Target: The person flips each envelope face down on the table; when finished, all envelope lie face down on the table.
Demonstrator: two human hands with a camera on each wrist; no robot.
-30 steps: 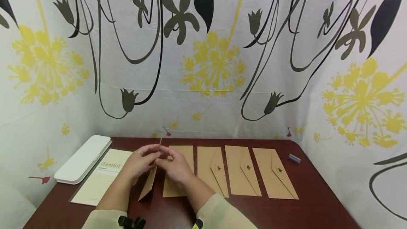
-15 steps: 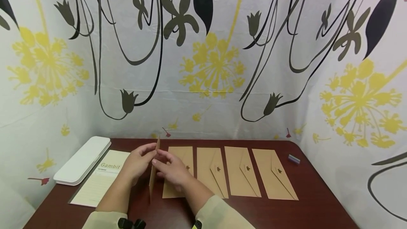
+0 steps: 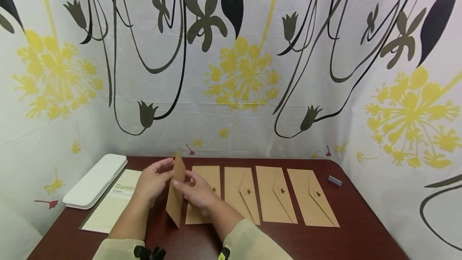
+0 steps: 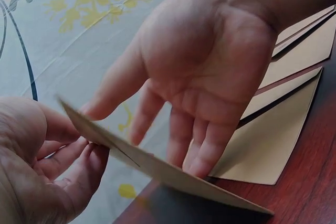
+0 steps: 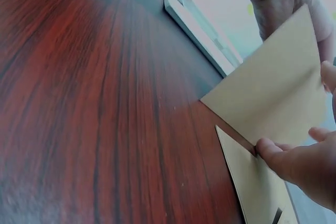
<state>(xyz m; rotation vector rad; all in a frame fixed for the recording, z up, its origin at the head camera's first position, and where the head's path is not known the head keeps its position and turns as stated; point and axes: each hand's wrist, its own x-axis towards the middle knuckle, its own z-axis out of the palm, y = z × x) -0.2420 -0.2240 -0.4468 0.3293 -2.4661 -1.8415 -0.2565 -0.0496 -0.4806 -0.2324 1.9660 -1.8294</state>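
Between both hands a plain brown envelope (image 3: 176, 204) stands nearly upright at the left of the table, tilted, its blank face partly showing in the head view. My left hand (image 3: 149, 183) pinches its far upper edge from the left; in the left wrist view the thumb and fingertips meet at that edge. From the right, my right hand (image 3: 200, 191) grips the same envelope, thumb on the near face and fingers behind. In the right wrist view the envelope (image 5: 268, 85) rises close over the table beside another envelope (image 5: 247, 174).
Several brown envelopes lie in a row to the right, flaps up with small dark prints, including one at the far end (image 3: 306, 196). On the left are a "Gambit" notepad (image 3: 104, 216) and a white case (image 3: 95, 181). A small grey-purple piece (image 3: 334, 180) lies far right.
The held envelope has swung from leaning left through edge-on to showing its face toward me. My left hand has shifted slightly left, fingers opening a little; the other envelopes have not moved.
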